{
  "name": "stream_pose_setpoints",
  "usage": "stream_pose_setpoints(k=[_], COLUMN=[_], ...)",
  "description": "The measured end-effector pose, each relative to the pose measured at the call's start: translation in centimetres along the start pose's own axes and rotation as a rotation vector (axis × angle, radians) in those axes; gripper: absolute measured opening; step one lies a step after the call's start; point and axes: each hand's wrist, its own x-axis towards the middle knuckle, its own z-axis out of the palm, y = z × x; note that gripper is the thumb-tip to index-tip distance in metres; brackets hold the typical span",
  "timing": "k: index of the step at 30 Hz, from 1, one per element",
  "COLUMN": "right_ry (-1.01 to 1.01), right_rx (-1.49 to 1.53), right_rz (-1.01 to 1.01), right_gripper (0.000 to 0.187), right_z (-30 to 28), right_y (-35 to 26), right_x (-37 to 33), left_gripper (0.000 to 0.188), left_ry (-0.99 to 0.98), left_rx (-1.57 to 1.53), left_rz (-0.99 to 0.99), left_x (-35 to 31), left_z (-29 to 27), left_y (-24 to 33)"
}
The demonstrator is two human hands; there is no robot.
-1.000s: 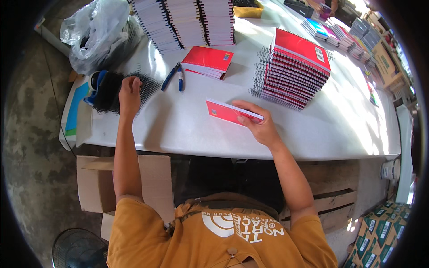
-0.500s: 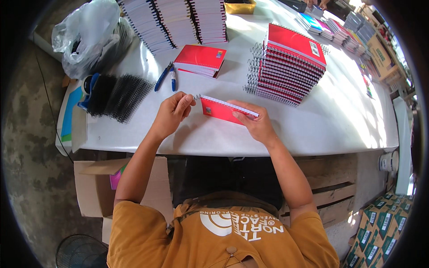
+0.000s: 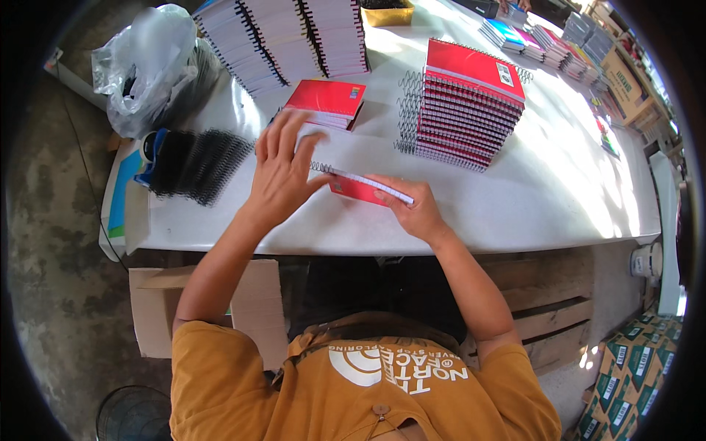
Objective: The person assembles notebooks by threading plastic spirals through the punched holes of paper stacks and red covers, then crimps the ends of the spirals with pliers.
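My right hand (image 3: pixel 413 211) grips a small red notebook (image 3: pixel 353 188) by its right end, its punched white page edge turned up. From the notebook's left end sticks out a dark wire spiral (image 3: pixel 318 167). My left hand (image 3: pixel 283 173) is open beside that spiral, fingers spread and slightly blurred; whether its thumb touches the coil I cannot tell. Behind it lies a short pile of red notebooks (image 3: pixel 323 95) without spirals. A tall stack of red notebooks (image 3: pixel 471 110) stands to the right, with loose spiral ends poking out at its sides.
Many black spirals (image 3: pixel 202 165) lie at the left beside a blue tape dispenser (image 3: pixel 152 154). A clear plastic bag (image 3: pixel 147 70) is behind them. Tall stacks of bound books (image 3: pixel 283 40) stand at the back. A cardboard box (image 3: pixel 254 309) sits below the table's front edge.
My left hand has opened from a pinch at the spiral and its fingers have lifted forward, now covering the blue-handled pliers. My right hand still holds the notebook, slightly further left.
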Motion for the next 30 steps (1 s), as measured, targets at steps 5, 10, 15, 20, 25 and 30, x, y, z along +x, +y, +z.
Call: stream_pose_setpoints(k=[5,10,15,20,25,30], right_ry=[0.056,0.028,0.070,0.128,0.106,0.105], right_rx=[-0.012,-0.020,-0.026,0.045,0.025,0.022], right_rz=[-0.090,-0.160,-0.174,-0.106,-0.116,-0.143], right_gripper=[0.036,0.045,0.041,0.038,0.036,0.032], right_z=[2.0,4.0,4.5,5.8,5.8,6.8], right_y=[-1.4,-2.5,-2.0,-2.9,-2.8,-2.7], right_x=[-1.6,-3.0,-2.9,-3.5,-4.5,-4.5], left_gripper=[0.098,0.104,0.110,0.109,0.107,0.107], left_ry=[-0.115,0.201,0.151,0.300,0.396,0.368], left_rx=[0.181,0.092,0.174,-0.002,0.290,0.086], left_rz=[0.102,-0.056,0.117,-0.108,0.006,-0.043], left_x=[-9.1,-6.2,-11.3,-9.1,-7.5,-10.0], left_z=[4.6,4.5,4.2,6.2,3.3,5.2], left_y=[4.0,2.0,3.8,3.7,3.1,3.9])
